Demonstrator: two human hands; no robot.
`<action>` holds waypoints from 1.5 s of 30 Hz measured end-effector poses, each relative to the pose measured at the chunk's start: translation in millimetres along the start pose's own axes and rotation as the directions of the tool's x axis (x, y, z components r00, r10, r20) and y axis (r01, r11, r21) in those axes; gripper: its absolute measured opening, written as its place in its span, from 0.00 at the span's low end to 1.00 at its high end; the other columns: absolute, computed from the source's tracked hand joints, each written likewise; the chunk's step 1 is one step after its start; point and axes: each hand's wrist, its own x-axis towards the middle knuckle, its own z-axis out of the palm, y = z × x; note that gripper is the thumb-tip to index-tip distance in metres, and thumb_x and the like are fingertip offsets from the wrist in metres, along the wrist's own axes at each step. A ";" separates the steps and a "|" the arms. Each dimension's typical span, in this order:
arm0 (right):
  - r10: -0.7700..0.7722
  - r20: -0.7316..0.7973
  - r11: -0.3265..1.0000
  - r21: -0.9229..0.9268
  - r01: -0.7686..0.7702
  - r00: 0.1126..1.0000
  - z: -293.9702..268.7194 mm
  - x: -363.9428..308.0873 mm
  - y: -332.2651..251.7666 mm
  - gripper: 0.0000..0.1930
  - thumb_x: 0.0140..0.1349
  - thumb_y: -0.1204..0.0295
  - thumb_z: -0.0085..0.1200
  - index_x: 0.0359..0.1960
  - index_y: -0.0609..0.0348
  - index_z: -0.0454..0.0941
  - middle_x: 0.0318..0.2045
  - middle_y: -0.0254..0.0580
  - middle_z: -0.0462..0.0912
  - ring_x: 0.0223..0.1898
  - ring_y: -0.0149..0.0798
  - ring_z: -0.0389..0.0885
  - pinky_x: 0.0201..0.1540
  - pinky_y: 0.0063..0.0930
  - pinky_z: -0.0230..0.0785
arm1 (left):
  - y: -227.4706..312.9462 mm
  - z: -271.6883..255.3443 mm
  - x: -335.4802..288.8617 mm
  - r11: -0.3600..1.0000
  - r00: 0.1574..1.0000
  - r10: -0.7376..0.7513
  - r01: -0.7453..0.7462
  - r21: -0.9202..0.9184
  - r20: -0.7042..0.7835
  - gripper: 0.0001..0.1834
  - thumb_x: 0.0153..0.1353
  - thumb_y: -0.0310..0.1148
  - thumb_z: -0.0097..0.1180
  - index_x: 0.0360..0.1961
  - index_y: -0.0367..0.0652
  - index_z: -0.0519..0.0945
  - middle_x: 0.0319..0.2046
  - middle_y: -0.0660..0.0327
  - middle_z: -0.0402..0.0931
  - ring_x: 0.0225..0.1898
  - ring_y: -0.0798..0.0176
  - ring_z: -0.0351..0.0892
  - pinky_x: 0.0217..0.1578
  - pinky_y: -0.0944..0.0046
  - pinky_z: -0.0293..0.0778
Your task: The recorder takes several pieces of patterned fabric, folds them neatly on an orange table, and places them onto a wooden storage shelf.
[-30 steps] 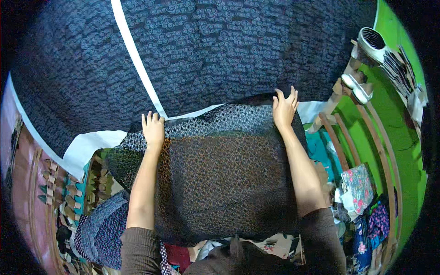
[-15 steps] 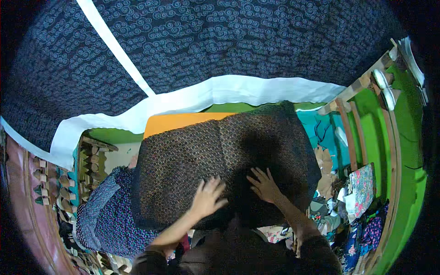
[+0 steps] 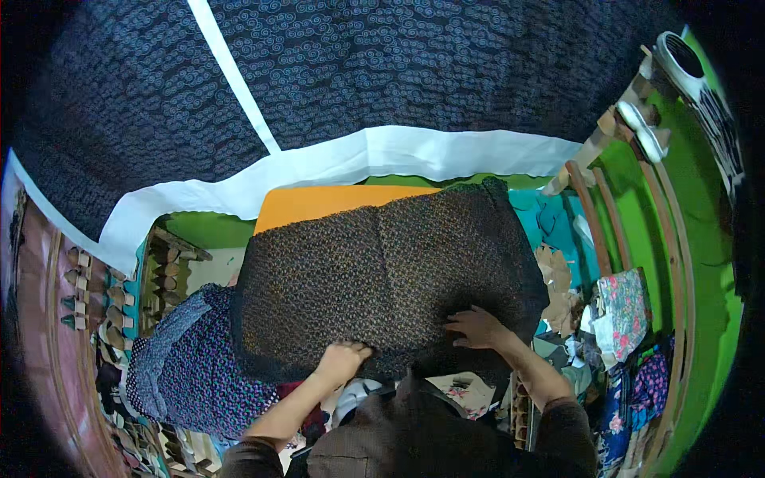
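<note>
A dark brown and black patterned cloth [image 3: 319, 279] lies spread over an orange board [image 3: 319, 205], which shows along the far edge. My left hand [image 3: 343, 362] is at the cloth's near edge, its fingers bent and drawn together on the fabric; exactly how they grip is hard to make out. Farther right, my right hand [image 3: 478, 328] rests on the cloth with fingers apart, in a dark shadow. A purple-dotted dark cloth [image 3: 207, 366] lies bunched beside it on the left.
Shoes [image 3: 115, 319] line a rack at the left. A black swirl-patterned sheet with a white border [image 3: 470, 151] hangs across the far side. To the right are wooden rails [image 3: 588, 215], a floral cloth [image 3: 625, 311] and piled fabrics [image 3: 649, 386] near a green wall.
Both hands have slid nearer to me over the cloth. The left fingers, spread before, have drawn together. The right hand has moved slightly right, and the view has shifted a little.
</note>
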 end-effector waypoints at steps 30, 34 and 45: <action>0.107 -0.944 0.969 0.029 -0.246 0.311 148.5 -143.2 -182.7 0.07 0.53 0.75 0.48 0.35 0.56 0.71 0.26 0.44 0.72 0.31 0.47 0.73 0.32 0.38 0.64 | 69.9 130.6 -255.8 0.976 0.327 -0.183 0.175 -0.131 -0.927 0.22 0.49 0.21 0.52 0.47 0.50 0.75 0.47 0.59 0.75 0.43 0.55 0.77 0.41 0.61 0.75; -0.123 -0.969 0.917 -0.193 -0.349 0.213 131.8 -190.9 -233.7 0.08 0.52 0.73 0.51 0.35 0.51 0.70 0.21 0.39 0.66 0.26 0.43 0.70 0.26 0.36 0.62 | 74.8 149.7 -315.3 0.980 0.270 -0.198 0.072 -0.185 -0.942 0.22 0.48 0.19 0.50 0.46 0.48 0.76 0.42 0.55 0.77 0.41 0.54 0.77 0.40 0.61 0.74; -0.295 -0.946 0.749 -0.318 -0.582 0.136 96.2 -308.1 -338.2 0.08 0.54 0.66 0.52 0.35 0.49 0.70 0.21 0.36 0.65 0.25 0.39 0.71 0.24 0.33 0.64 | 96.6 137.6 -436.6 0.900 0.367 0.193 0.302 0.313 -0.910 0.15 0.49 0.40 0.59 0.21 0.45 0.68 0.15 0.60 0.70 0.18 0.57 0.74 0.18 0.59 0.68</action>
